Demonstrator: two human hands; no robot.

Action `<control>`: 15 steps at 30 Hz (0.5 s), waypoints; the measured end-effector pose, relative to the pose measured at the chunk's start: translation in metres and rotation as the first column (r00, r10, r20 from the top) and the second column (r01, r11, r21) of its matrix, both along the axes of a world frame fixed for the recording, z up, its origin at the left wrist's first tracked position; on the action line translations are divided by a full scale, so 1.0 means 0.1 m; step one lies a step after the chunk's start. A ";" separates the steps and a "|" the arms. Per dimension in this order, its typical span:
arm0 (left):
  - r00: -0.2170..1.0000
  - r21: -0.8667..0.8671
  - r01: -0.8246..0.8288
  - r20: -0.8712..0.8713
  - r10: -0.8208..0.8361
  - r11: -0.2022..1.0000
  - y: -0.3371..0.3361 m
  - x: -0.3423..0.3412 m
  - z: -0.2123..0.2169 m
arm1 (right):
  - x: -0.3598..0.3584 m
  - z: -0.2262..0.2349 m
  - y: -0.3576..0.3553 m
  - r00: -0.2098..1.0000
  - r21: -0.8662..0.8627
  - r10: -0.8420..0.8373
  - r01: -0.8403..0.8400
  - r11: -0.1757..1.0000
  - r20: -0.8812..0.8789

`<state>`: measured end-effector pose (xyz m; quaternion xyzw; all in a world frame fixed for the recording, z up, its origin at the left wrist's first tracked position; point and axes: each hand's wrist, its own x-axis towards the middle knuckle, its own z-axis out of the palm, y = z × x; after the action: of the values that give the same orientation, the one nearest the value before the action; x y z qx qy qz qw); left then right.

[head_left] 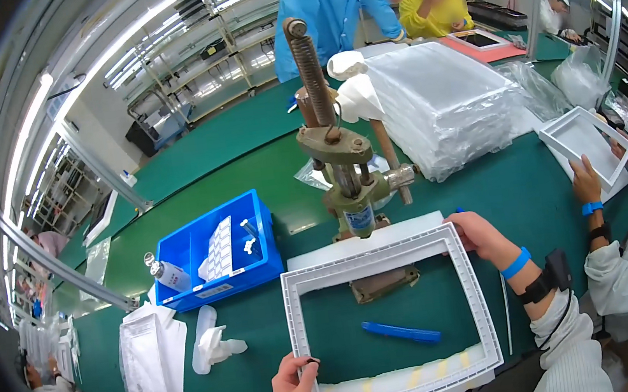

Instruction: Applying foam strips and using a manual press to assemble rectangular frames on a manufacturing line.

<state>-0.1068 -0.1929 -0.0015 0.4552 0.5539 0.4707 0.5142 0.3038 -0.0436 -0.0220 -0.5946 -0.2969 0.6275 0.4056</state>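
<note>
A white rectangular plastic frame (478, 293) is held before me, tilted slightly, with the green table showing through its opening. My left hand (295, 390) is closed on its lower left side, with a small dark thing at the fingertips that I cannot make out. My right hand (484, 236) grips the upper right corner. Through the opening, a blue pen-like tool (401, 332) lies on the table. Just beyond the frame stands a green hand press (353, 191) with a rusty spring. White foam pads (321, 256) lie under the frame's far and near edges.
Left of the press sits a blue divided bin (219, 287) with a bottle and labels. Nearby are a clear squeeze bottle (204, 339) and bagged papers (145, 365). Wrapped sheets (443, 94) are stacked at the back right. A co-worker at right holds another white frame (550, 136).
</note>
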 end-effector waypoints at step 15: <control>1.000 0.054 0.011 -0.021 -0.009 0.998 0.05 -0.04 -0.05 | -0.16 0.02 -0.14 0.992 0.097 0.096 -0.104 0.990 0.085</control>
<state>-0.1105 -0.1878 -0.0064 0.4767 0.5440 0.4782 0.4981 0.2879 -0.0571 -0.0197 -0.5822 -0.3740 0.6070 0.3909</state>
